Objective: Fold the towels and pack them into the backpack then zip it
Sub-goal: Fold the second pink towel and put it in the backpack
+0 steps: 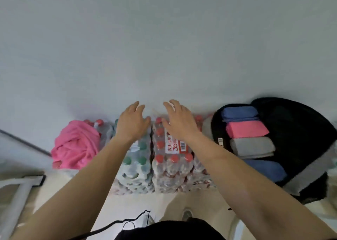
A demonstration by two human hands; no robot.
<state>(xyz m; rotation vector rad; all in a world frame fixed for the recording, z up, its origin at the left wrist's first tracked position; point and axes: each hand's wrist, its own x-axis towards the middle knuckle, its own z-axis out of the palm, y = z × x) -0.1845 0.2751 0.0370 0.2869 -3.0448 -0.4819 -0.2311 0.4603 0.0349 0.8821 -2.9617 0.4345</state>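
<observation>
- A person is stretching both bare arms forward over shrink-wrapped bottle packs that are standing against a pale wall.
- The left hand is hanging over the green-capped pack, fingers straight and close together, holding nothing.
- The right hand is hanging over the red-capped pack, fingers straight and loosely spread, also holding nothing.
- The two hands are near each other but apart. Whether either is touching the bottles below cannot be told.
- A loose pink towel is lying crumpled and unfolded on the leftmost pack, well to the left of the left hand.
- The black backpack is lying unzipped and wide open to the right of the packs, beside the right forearm.
- Four folded towels are sitting in a row inside it: a blue towel nearest the wall, then a pink fold, a grey towel and a second blue towel nearest the person.
- A white frame is standing at the lower left, and a black cord is trailing in front of the person's body.
</observation>
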